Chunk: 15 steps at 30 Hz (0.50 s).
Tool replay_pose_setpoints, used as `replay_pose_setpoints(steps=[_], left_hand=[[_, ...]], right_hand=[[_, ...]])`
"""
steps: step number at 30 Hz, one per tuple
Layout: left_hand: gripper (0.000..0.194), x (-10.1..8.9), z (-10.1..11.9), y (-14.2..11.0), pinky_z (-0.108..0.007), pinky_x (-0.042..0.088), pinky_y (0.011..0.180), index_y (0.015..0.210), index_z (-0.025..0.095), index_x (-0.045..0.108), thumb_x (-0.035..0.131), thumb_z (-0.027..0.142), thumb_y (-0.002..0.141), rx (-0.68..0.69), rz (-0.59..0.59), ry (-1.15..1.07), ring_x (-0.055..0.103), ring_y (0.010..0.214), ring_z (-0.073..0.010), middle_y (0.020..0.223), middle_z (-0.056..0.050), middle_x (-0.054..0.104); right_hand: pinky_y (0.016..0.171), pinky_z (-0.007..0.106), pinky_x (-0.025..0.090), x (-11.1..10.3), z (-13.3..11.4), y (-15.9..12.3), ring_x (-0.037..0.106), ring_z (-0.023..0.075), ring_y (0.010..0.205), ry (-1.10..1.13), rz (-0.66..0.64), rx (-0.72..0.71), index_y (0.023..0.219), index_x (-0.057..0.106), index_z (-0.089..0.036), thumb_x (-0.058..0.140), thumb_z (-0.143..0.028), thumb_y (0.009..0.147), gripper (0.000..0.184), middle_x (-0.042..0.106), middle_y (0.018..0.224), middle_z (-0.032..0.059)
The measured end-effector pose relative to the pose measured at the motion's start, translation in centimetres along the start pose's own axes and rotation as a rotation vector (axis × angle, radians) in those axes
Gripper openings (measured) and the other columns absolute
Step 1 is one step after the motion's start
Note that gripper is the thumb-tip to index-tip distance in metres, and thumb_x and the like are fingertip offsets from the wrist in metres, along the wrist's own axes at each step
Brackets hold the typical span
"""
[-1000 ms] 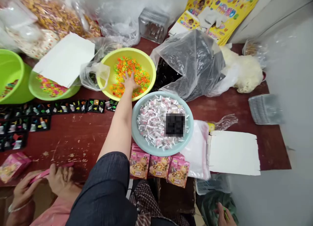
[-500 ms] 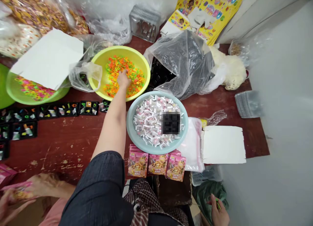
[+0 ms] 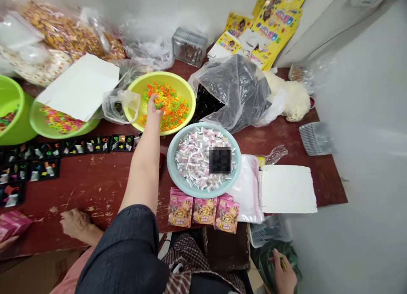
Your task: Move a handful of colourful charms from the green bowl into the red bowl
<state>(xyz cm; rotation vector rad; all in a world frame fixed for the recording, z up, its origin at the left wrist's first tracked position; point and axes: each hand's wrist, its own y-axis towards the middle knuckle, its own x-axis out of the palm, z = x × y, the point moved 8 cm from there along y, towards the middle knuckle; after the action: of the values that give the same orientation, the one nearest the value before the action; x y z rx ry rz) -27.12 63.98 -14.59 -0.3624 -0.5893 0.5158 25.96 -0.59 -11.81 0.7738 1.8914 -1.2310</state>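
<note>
A: Over at the far side of the bench [image 3: 104,179], the left hand [image 3: 153,104] sits in the yellow-green bowl [image 3: 187,90], on the near-left part of the heap of orange and green pieces [image 3: 170,105].

B: Which way does the heap lie from the fingers [image 3: 150,99]?

A: Under them and mostly off to the right and farther away. The fingers curl down into the pieces, part closed. Whether they have pinched any I cannot tell, since the back of the hand hides the tips.

B: Does the heap have a long axis?

A: No, it is a loose round mound that fills the bottom of the bowl. The pieces are small, bright, plastic-looking, and too small to make out singly.

B: And the other hand?

A: The right hand [image 3: 284,273] is low at the bottom edge, well apart from the bowl, loosely closed on a thin green thing [image 3: 281,262]. So the left one is far nearer.

B: What sits around the bowl?

A: A pale blue bowl of white and pink wrapped bits [image 3: 203,158] just in front of it, pink boxes [image 3: 203,211] at the bench edge, and black trays [image 3: 63,147] in a row to the left. Another person's hand [image 3: 74,222] rests on the bench at lower left.
</note>
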Motion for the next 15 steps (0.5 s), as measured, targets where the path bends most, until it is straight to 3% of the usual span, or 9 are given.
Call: replay_pose_setpoints(steps=[4,8,12,15], left_hand=[[0.008,1.6,1.0,-2.7,-0.015,0.042,0.043,0.079,0.02,0.056,0.059,0.022,0.086,-0.068,-0.063,-0.1,0.053,0.049,-0.0069,0.061,0.003,0.058],[0.014,3.9,2.3,-6.5,-0.015,0.041,0.043,0.085,0.02,0.062,0.061,0.033,0.087,-0.073,-0.17,-0.147,0.057,0.053,-0.0082,0.069,0.001,0.064],[0.023,6.0,2.1,-12.7,-0.015,0.042,0.045,0.099,0.022,0.066,0.063,0.041,0.086,-0.074,-0.27,-0.069,0.062,0.058,-0.009,0.078,0.0,0.069],[0.03,6.3,0.7,-18.8,-0.017,0.046,0.048,0.105,0.023,0.067,0.061,0.045,0.086,-0.075,-0.323,0.009,0.068,0.072,-0.0137,0.086,-0.003,0.072]], right_hand=[[0.053,0.037,0.043,-0.2,0.8,-0.2,0.057,0.0264,0.053,0.01,0.003,0.025,0.057,0.055,-0.027,0.037,-0.092,0.052,0.068,0.062,0.054,0.0082],[0.055,0.038,0.044,-0.5,1.8,-0.8,0.058,0.0279,0.054,0.055,0.029,0.033,0.054,0.054,-0.028,0.037,-0.09,0.052,0.065,0.061,0.052,0.0083],[0.057,0.038,0.045,-0.6,2.5,-1.1,0.06,0.0275,0.057,0.13,0.048,-0.023,0.052,0.053,-0.027,0.037,-0.091,0.053,0.065,0.064,0.056,0.0087],[0.058,0.036,0.045,-0.6,2.9,-1.0,0.06,0.0268,0.059,0.196,0.072,-0.085,0.052,0.054,-0.026,0.036,-0.093,0.054,0.069,0.065,0.055,0.0083]])
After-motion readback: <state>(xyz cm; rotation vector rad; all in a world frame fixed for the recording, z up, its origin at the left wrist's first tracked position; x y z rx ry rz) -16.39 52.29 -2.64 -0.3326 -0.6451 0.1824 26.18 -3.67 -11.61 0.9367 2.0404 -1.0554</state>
